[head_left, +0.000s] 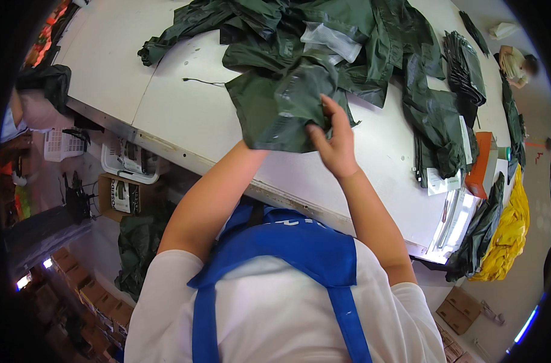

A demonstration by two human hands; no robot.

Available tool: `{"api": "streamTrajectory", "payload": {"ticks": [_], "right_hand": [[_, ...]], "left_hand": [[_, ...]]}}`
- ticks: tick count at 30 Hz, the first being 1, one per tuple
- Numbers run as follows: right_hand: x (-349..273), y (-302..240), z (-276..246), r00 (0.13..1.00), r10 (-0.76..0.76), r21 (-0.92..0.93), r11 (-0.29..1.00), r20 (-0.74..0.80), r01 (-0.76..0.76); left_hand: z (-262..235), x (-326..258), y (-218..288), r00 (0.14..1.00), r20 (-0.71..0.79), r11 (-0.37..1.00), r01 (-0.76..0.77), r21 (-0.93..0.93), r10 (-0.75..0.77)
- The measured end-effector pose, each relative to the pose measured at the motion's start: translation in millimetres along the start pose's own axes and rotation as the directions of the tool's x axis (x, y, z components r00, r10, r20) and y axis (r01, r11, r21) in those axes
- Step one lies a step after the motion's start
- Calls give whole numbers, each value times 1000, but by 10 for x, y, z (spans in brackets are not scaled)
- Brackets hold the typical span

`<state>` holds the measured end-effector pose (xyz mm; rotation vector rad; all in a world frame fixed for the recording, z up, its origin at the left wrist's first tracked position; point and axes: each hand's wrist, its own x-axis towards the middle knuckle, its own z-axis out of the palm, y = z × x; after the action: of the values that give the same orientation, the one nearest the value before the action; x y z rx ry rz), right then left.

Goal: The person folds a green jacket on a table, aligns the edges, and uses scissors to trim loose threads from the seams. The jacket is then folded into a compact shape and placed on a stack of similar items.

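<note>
Dark green, shiny waterproof fabric (281, 115), apparently part of a garment, is raised over the near part of the white table. My left hand (255, 151) reaches up inside or beneath it; only the wrist shows, and the fingers are hidden. On the fabric's right side, my right hand (339, 136) grips it, with the thumb low and the index finger higher. Behind both hands lies a heap of dark green garments (372, 30), with a clear plastic bag (331, 41) on top.
The white table (185, 115) carries a thin dark cord (203, 81) left of the fabric. At right are folded dark garments (465, 69), an orange box (481, 163) and hanging yellow fabric (508, 230). White baskets (65, 144) and a cardboard box (109, 209) stand below left.
</note>
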<state>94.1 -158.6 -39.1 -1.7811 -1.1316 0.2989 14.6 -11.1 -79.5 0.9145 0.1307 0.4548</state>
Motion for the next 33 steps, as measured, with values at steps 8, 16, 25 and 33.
{"api": "streamTrajectory", "payload": {"ticks": [8, 16, 25, 33], "right_hand": [[-111, 5, -562, 985, 86, 199, 973, 149, -115], [17, 95, -355, 916, 360, 589, 707, 176, -391], [-748, 272, 245, 962, -99, -435, 900, -254, -22], [-771, 563, -1144, 939, -115, -466, 883, -323, -52]], "left_hand": [[302, -41, 118, 913, 44, 433, -234, 871, 405], [278, -150, -209, 960, -269, 903, 41, 427, 83], [226, -250, -135, 969, -189, 768, -1, 640, 159], [291, -850, -243, 963, 188, 625, -27, 780, -193]]}}
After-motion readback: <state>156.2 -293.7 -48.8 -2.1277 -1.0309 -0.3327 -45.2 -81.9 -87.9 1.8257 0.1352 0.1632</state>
